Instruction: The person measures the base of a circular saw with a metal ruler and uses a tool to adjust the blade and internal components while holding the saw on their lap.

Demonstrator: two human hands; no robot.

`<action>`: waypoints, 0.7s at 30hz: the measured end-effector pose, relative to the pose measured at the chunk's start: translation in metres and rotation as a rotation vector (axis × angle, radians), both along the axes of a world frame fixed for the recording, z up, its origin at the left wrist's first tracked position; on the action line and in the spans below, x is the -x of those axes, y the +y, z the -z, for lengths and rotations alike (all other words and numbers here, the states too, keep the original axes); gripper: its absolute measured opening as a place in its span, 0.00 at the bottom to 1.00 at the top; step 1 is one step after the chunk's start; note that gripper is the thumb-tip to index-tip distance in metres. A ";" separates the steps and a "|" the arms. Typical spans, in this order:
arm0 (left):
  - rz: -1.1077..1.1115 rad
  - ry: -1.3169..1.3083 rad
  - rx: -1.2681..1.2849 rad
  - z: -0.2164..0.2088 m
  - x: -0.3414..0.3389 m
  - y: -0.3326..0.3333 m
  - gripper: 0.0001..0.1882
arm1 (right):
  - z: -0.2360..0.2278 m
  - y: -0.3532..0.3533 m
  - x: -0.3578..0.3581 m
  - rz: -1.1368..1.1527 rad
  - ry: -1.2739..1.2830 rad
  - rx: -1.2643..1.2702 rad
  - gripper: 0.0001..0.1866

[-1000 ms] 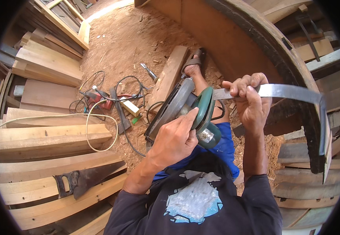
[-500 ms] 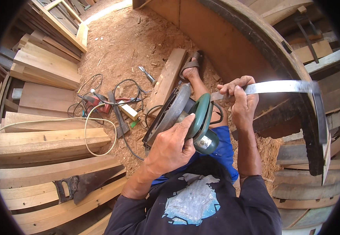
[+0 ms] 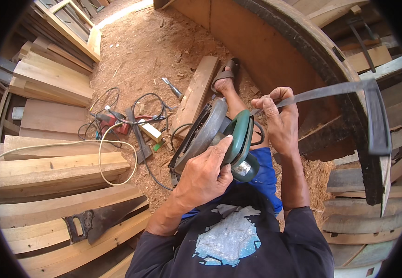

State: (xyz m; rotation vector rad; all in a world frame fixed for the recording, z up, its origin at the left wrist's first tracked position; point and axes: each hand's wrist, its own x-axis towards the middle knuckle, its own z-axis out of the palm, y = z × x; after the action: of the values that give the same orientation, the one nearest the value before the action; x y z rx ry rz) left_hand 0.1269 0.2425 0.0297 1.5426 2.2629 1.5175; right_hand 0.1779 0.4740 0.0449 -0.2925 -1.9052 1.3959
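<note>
A circular saw (image 3: 236, 136) with a green handle and a grey blade guard stands tilted over my lap. My left hand (image 3: 203, 173) grips its body from the near side, thumb and forefinger against the green housing. In my right hand (image 3: 280, 120) is a metal try square (image 3: 333, 90), pinched near the end of its long blade. That blade end lies close beside the saw's handle; whether they touch is hard to tell. The square's dark stock (image 3: 378, 120) hangs at the far right, over the edge of a curved wooden piece.
A large curved wooden panel (image 3: 275, 51) rises ahead on the right. Planks (image 3: 57, 169) are stacked at left, with a handsaw (image 3: 99, 220) on them. A chisel (image 3: 172, 88), a red power tool (image 3: 113, 123), cords and a board (image 3: 196, 97) lie on the sawdust-covered ground.
My right hand has turned the try square, so its blade no longer shines and its stock shows broader, slightly higher. My left hand and the circular saw have barely moved.
</note>
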 end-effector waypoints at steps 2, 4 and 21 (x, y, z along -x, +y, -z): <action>0.003 0.006 -0.001 0.001 0.000 0.000 0.36 | -0.006 0.001 -0.001 -0.015 -0.015 0.031 0.09; 0.005 -0.005 0.007 0.003 0.000 -0.001 0.35 | -0.007 0.003 0.001 -0.034 -0.030 0.064 0.10; -0.153 -0.022 0.013 -0.003 0.009 -0.020 0.33 | 0.067 0.020 0.005 -0.400 0.520 0.994 0.03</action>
State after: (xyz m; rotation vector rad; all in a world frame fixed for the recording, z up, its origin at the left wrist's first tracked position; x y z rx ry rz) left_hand 0.1182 0.2230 0.0325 1.3709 2.4238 1.5419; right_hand 0.1725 0.4936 -0.0220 0.0132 -0.7591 2.3409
